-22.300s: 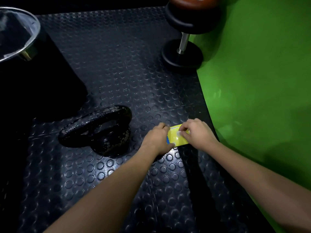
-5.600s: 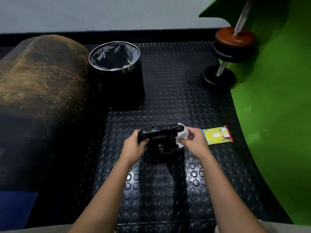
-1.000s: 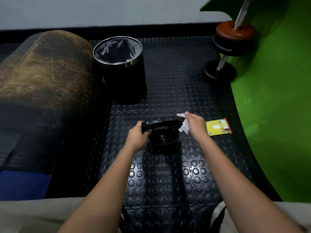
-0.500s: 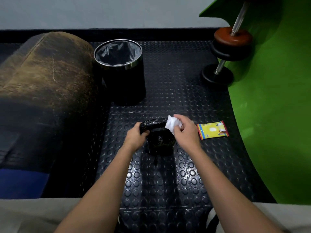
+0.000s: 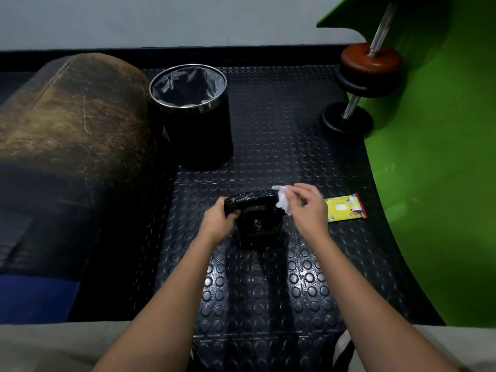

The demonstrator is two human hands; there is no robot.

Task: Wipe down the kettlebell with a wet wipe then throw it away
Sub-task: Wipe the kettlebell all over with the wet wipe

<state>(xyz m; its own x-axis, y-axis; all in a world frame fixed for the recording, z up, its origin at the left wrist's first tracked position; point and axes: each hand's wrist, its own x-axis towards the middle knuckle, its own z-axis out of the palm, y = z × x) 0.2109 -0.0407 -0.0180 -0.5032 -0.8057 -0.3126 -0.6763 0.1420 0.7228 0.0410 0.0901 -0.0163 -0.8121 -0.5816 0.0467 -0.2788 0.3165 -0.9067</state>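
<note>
Two hands busy: your left hand (image 5: 218, 220) grips the kettlebell (image 5: 255, 218) handle mid-mat; your right hand (image 5: 306, 208) pinches the wet wipe (image 5: 281, 201) against its right end. Wiping looks underway. Left: finish, then drop it in the bin (image 5: 190, 108) toward the mat's far edge.
</note>
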